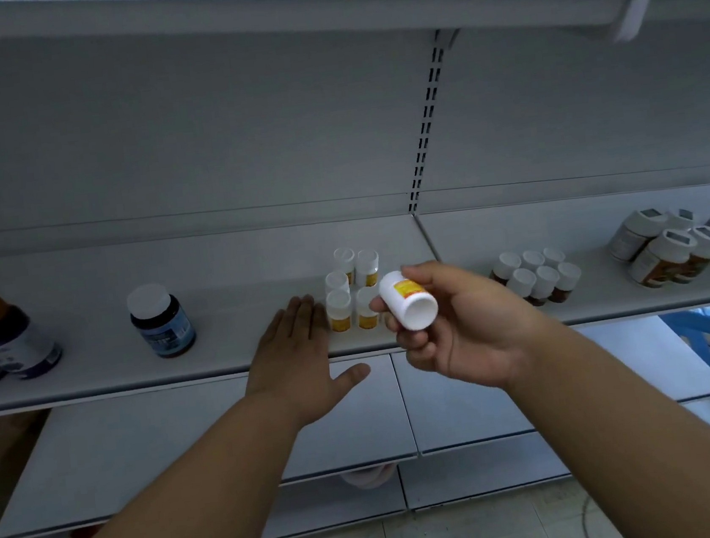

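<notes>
My right hand point(461, 327) grips a small white bottle with a yellow label point(408, 302), tilted so its round base faces me, just in front of the shelf point(230, 358). A cluster of several matching white bottles with yellow labels point(353, 289) stands upright on the shelf right behind it. My left hand point(296, 355) lies flat with straight fingers on the shelf's front edge, its fingertips right beside the cluster's left side; I cannot tell whether they touch it.
A dark bottle with a white cap and blue label point(162, 321) stands left of the cluster. Dark jars point(3, 344) sit at the far left. Brown white-capped bottles point(537, 276) and bigger white jars point(669, 248) stand to the right. Lower shelves point(143, 447) jut out below.
</notes>
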{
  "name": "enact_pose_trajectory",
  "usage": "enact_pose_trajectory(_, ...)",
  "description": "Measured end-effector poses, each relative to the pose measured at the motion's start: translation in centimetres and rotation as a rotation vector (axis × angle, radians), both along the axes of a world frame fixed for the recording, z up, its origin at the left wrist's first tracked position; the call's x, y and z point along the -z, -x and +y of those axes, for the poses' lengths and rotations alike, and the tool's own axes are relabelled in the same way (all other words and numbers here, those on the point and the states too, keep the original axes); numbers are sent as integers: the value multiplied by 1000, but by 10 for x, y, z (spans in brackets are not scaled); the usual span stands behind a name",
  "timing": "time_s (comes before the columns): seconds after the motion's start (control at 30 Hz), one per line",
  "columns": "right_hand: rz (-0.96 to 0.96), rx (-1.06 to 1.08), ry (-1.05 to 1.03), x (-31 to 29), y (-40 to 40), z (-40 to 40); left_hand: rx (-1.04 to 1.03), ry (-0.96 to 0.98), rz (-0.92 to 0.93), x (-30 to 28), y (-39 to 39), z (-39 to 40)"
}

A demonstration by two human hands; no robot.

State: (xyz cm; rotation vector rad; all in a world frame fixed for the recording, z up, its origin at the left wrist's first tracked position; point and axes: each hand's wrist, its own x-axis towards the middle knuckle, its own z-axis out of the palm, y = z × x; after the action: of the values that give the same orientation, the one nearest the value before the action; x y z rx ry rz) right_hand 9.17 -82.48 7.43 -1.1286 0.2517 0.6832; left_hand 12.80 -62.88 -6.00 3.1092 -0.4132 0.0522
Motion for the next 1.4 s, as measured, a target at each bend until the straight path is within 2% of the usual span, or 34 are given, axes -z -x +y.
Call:
enact_pose_trajectory(0.13, 45, -7, -110, 0, -12, -1, 2, 14, -1, 0, 0, 0)
enact_pose_trajectory(0.23, -107, 124, 21, -2, -26, 2, 1, 29, -5, -1, 0, 0)
enact_pose_trajectory(0.3, -387, 174, 370, -6, -41, 4, -5, 25, 12, -2, 1, 0)
enact_pose_trajectory(0.4, -856, 42, 1071, -9, -67, 4, -3, 14, 24, -4, 1, -1)
enact_pose_trajectory(0.47, -1004, -132, 1282, -9, -83, 7, -5, 10, 22, -3, 0, -1)
enact_pose_trajectory(0.57, -1071, -381, 1440, -3, -103, 12, -7, 13, 20, -2, 0, -1)
enact_pose_trajectory(0.8, -1126, -679, 1536, 11, -123, 23, 2, 27, 31, -4, 2, -1)
enact_pose_trajectory(1.1, -1085, -765, 1590, 18, -131, 29, 0, 17, 15, -2, 1, -1)
enact_pose_trajectory(1.2, -1087, -723, 1504, 15, -132, 22, 5, 12, 8, -3, 1, -1)
enact_pose_trajectory(1.27, -1084, -620, 1460, 16, -136, 14, 5, 15, 5, -2, 1, -1)
enact_pose_trajectory(1.4, -1056, -527, 1493, 28, -143, 6, 9, 26, 6, 0, 0, 0)
